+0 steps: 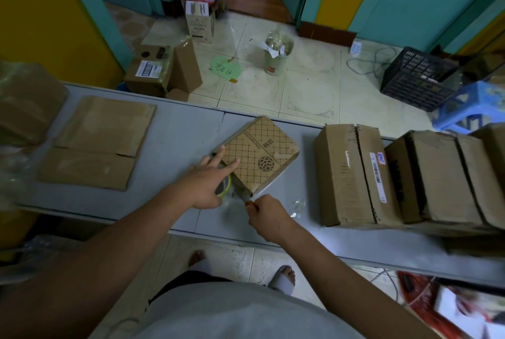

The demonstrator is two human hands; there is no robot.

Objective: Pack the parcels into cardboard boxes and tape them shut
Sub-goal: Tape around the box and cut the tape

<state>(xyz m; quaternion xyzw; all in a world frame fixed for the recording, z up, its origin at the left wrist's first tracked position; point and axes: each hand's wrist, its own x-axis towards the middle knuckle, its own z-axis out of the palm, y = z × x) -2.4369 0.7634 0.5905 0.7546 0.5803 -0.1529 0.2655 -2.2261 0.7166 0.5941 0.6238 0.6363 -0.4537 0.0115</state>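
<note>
The patterned cardboard box lies flat at mid-tabletop, close to the far edge, turned askew. The left hand lays two straight fingers on its top while the palm covers a tape roll against the box's near-left side; I cannot tell whether the other fingers grasp the roll. The right hand is clenched round an orange-handled knife, its blade at the box's near corner. Taped boxes stand in a row toward the right end, and flattened cardboard lies toward the left.
</note>
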